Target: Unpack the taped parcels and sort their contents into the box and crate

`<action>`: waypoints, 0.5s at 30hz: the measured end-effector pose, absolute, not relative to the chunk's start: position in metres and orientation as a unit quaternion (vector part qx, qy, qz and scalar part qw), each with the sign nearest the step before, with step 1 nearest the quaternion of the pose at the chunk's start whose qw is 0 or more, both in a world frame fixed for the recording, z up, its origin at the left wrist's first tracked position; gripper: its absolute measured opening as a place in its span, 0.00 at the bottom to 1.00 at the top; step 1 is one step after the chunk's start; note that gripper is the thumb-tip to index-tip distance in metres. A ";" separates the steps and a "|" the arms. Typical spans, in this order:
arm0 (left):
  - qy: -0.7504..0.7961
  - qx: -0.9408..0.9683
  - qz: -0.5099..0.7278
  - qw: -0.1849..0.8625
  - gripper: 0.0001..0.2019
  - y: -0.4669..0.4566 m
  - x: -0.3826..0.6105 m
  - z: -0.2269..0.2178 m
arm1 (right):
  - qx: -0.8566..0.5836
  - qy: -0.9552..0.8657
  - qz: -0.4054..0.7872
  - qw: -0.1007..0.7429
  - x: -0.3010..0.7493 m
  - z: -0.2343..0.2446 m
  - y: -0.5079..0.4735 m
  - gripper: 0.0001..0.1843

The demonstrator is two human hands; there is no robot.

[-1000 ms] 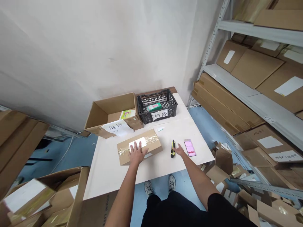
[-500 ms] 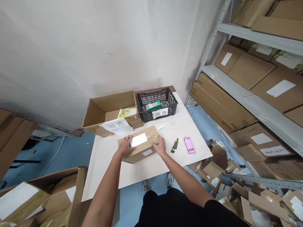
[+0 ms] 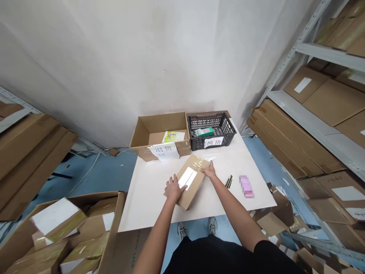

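Observation:
A taped cardboard box (image 3: 196, 176) with a white label on top sits between my hands over the white table (image 3: 148, 213), turned at an angle. My left hand (image 3: 173, 188) grips its left side, thumb lying across the top by the label. At the far right corner, my right hand (image 3: 209, 171) holds the box with the thumb on top and the fingers at its edge. Just right of my right forearm lies a black and yellow utility knife (image 3: 229, 181). Farther right is a pink, blurred-out item (image 3: 246, 186).
Behind stand an open carton (image 3: 139, 133) with a colourful booklet and a black plastic crate (image 3: 228, 141) holding a green box (image 3: 204, 132). A big carton of parcels (image 3: 121, 205) is at lower left. Shelves of boxes (image 3: 327, 171) line the right, with opened cartons on the floor.
Both hands have turned the box anticlockwise, so its right end now points toward the crate. The camera view has swung left, shifting everything rightward in the picture.

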State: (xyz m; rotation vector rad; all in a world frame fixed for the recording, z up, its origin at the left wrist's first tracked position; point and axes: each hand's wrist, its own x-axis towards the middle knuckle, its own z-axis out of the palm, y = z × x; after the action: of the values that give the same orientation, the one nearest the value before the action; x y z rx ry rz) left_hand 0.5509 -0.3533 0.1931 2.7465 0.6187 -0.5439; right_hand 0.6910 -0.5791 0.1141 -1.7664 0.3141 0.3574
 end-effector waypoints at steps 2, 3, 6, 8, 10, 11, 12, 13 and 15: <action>0.214 0.949 -0.180 0.144 0.49 -0.355 0.550 0.184 | -0.774 0.141 0.158 0.597 0.693 0.111 -0.574 0.70; 0.214 0.950 -0.176 0.145 0.50 -0.356 0.550 0.180 | -0.773 0.141 0.164 0.596 0.694 0.111 -0.573 0.69; 0.194 0.954 -0.169 0.157 0.49 -0.357 0.550 0.176 | -0.754 0.145 0.192 0.611 0.697 0.114 -0.575 0.67; 0.173 0.956 -0.167 0.171 0.47 -0.355 0.551 0.180 | -0.735 0.145 0.203 0.631 0.698 0.120 -0.579 0.67; 0.151 0.953 -0.173 0.196 0.43 -0.350 0.552 0.188 | -0.717 0.133 0.201 0.654 0.699 0.128 -0.584 0.65; 0.134 0.949 -0.181 0.218 0.39 -0.347 0.553 0.192 | -0.713 0.127 0.193 0.661 0.698 0.132 -0.586 0.64; 0.112 0.943 -0.190 0.250 0.35 -0.344 0.553 0.196 | -0.719 0.128 0.177 0.660 0.697 0.136 -0.586 0.63; 0.084 0.933 -0.197 0.288 0.32 -0.342 0.552 0.200 | -0.735 0.137 0.152 0.647 0.694 0.139 -0.586 0.62; 0.036 0.910 -0.198 0.362 0.31 -0.338 0.550 0.203 | -0.787 0.160 0.098 0.588 0.684 0.142 -0.577 0.60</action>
State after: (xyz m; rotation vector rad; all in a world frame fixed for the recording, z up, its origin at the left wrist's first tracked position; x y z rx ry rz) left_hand 0.5496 -0.3381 0.2029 2.3440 0.0918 -0.5106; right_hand 0.6844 -0.5768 0.1423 -1.8328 0.3732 0.2276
